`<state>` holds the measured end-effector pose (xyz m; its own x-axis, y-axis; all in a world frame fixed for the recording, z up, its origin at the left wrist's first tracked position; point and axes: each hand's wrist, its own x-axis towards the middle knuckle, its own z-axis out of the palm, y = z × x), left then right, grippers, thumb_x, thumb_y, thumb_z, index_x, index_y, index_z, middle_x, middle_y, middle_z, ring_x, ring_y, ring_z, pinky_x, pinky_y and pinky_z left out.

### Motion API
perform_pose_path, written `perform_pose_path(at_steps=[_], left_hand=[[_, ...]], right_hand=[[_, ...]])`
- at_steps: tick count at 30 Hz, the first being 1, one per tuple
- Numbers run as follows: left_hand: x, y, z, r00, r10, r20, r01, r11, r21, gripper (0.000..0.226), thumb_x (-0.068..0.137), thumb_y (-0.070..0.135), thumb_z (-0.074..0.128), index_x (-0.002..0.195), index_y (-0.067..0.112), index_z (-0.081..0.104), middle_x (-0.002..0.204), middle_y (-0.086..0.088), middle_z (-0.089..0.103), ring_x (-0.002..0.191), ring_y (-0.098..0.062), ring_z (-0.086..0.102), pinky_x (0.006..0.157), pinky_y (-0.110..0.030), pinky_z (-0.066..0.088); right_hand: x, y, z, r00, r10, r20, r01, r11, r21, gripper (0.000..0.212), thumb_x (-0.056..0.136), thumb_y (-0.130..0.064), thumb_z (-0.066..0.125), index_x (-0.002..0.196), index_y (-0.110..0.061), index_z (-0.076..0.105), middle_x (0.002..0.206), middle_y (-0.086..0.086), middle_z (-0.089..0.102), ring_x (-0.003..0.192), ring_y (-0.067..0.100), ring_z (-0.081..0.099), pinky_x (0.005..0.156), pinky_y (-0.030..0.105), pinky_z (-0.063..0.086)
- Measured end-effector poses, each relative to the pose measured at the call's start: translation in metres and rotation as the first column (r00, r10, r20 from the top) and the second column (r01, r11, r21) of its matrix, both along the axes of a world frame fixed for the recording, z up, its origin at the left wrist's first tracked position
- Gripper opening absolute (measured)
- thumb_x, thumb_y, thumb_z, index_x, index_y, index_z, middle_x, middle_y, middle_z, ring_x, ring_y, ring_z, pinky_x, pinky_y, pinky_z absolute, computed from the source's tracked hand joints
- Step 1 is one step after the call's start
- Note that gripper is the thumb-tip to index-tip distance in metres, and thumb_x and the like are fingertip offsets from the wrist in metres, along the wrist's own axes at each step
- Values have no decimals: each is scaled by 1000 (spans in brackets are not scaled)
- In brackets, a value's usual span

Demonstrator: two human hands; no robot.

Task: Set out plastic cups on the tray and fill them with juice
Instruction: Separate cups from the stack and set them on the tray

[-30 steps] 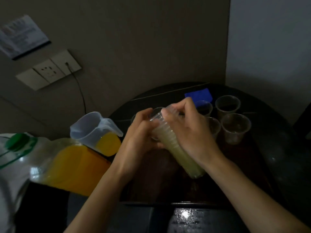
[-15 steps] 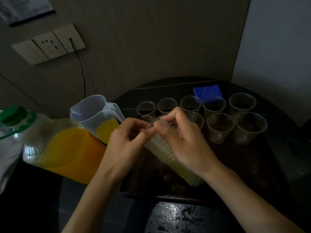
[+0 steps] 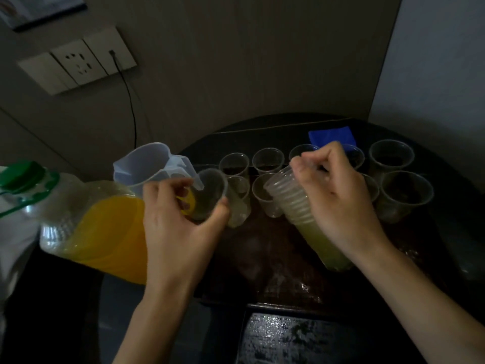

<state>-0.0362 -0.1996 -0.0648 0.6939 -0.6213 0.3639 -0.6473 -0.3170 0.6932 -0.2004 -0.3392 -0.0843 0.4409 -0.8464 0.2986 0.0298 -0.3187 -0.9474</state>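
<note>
My left hand [image 3: 173,227] grips a single clear plastic cup [image 3: 210,193], tilted with its mouth up and to the right, just left of the cups on the tray. My right hand [image 3: 338,200] holds a tilted stack of nested clear cups [image 3: 296,206], its mouth toward the left. Several empty clear cups [image 3: 267,158] stand in two rows on the dark tray [image 3: 262,258] behind both hands. A clear pitcher [image 3: 147,164] with orange juice stands left of the tray. A big juice bottle [image 3: 105,232] with a green cap lies further left.
A blue cloth [image 3: 332,136] lies at the back of the round dark table [image 3: 446,232]. A second dark tray [image 3: 301,337] sits at the near edge. On the wall at upper left there are sockets [image 3: 76,63] with a black cable hanging down.
My hands were together at the stack's mouth. Now they are apart: the left hand has drawn one cup off leftward, and the right hand has carried the stack to the right.
</note>
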Motion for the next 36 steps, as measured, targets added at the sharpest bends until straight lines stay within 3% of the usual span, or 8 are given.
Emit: perform_pose_path(at_steps=[2,6,11,19,31,36], left_hand=[[-5,-2,-14,999,-36,28,33,994,102,60,69,64,67,115,27,56,114,8,44,100,-5,50,85,-26,50],[-9,-2,-43,993,-57,99,32,970,240,65,72,58,69,122,18,60,113,5,44,104,-17,52,87,-35,53],[-12,1,-59,986,-10,166,-53,927,371,88,76,64,59,147,13,45,129,-4,46,120,-24,48,90,-35,50],[-14,-2,-65,993,1,122,-40,949,314,74,84,45,72,144,15,41,135,-5,44,122,-22,47,99,-36,47],[-15,-6,-61,996,35,80,-60,943,326,78,77,54,64,142,17,40,134,-3,46,119,-22,53,96,-44,52],[-14,-6,-65,996,21,86,-48,941,335,76,77,55,65,139,17,43,128,-1,49,117,-20,52,93,-39,51]], right_hand=[[0,-1,-1,1000,-4,11,5,1000,-10,35,92,-51,54,104,-18,54,99,-11,68,101,-2,66,85,12,50],[1,-1,-3,999,-16,43,16,1000,7,35,92,-50,55,105,-18,54,100,-17,68,104,-4,65,86,12,49],[1,-4,-2,991,-73,108,67,996,58,40,94,-50,51,110,-14,55,108,-8,69,104,-5,65,86,11,49],[1,-5,-6,990,-74,121,65,995,78,36,97,-51,53,108,-17,54,112,-4,69,106,-1,66,87,12,48],[0,-4,-4,991,-62,115,53,995,80,39,93,-50,52,109,-15,54,113,-4,68,105,-6,65,87,9,47],[-1,-5,-2,991,-64,119,53,994,93,41,93,-48,51,110,-11,55,112,-4,68,103,-9,64,85,6,45]])
